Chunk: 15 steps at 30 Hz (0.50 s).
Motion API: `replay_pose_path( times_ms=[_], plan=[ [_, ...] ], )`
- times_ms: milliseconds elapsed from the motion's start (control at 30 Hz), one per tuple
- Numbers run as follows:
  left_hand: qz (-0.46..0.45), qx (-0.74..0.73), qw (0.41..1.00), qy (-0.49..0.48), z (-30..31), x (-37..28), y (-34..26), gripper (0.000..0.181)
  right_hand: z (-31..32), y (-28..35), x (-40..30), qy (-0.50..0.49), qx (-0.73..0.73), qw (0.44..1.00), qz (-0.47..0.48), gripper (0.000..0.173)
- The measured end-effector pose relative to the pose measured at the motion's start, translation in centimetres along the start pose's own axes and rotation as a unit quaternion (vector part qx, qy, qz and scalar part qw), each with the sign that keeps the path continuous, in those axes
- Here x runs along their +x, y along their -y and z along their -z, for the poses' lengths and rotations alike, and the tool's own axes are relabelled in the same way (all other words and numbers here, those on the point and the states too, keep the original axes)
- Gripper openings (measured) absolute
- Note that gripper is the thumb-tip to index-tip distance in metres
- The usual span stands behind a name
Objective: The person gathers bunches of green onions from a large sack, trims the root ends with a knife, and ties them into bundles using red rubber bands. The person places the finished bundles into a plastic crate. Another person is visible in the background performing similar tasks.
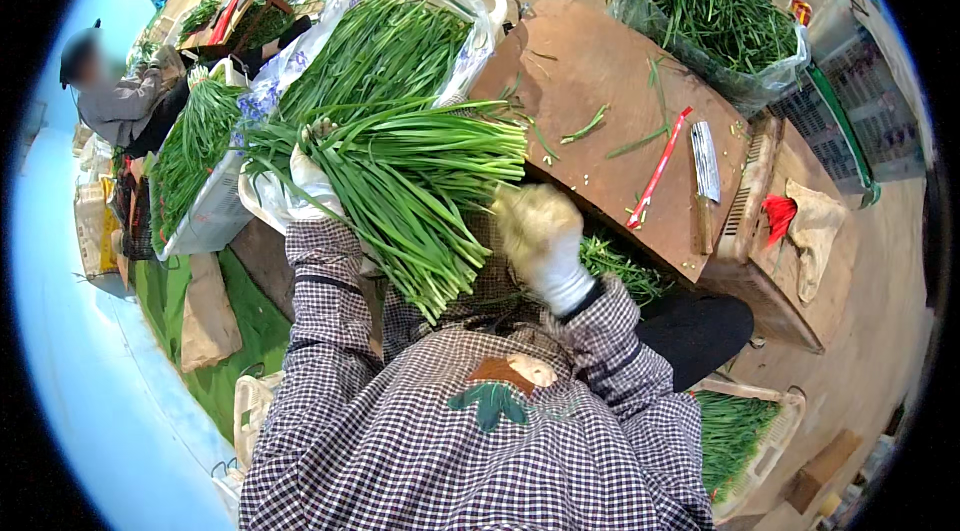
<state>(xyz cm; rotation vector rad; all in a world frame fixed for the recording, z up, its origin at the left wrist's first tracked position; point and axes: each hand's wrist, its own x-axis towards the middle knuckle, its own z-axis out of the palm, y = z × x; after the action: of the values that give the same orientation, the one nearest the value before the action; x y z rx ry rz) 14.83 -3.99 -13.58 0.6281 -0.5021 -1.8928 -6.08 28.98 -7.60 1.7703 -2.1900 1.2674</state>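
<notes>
My left hand (306, 169), in a white glove, grips a large bunch of garlic chives (405, 171). The leaves cover most of that hand, and the pale stem ends fan out to the right and toward my body. Close to those stem ends is my right hand (541, 234), in a yellow-stained white glove. It is blurred with motion, and whether its fingers hold a stem cannot be made out. Behind the bunch, a plastic-lined white basket (489, 5) holds a heap of more chives (382, 43).
To the right, a wooden board (592, 95) carries a cleaver (705, 163), a red strip (660, 167) and leaf scraps. Beyond it stands a bag of loose greens (712, 5). Red ties (780, 217) lie on a crate. A person (124, 99) sits at the left beside a chive crate (206, 208).
</notes>
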Motion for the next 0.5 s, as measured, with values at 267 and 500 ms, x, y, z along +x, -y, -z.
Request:
replay_pose_path(
  times_ms=[267, 500],
  plan=[
    [-0.002, 0.140, 0.989, 0.043, -8.4, -4.8, 0.8, 0.023, -0.5, -5.9, 6.6, 0.030, 0.315, 0.934, -0.168, 0.016],
    [-0.156, 0.316, 0.933, 0.072, -14.6, -10.0, -0.2, 0.025, 0.4, -11.0, 6.9, 0.105, 0.098, 0.967, -0.212, 0.017]
  ],
)
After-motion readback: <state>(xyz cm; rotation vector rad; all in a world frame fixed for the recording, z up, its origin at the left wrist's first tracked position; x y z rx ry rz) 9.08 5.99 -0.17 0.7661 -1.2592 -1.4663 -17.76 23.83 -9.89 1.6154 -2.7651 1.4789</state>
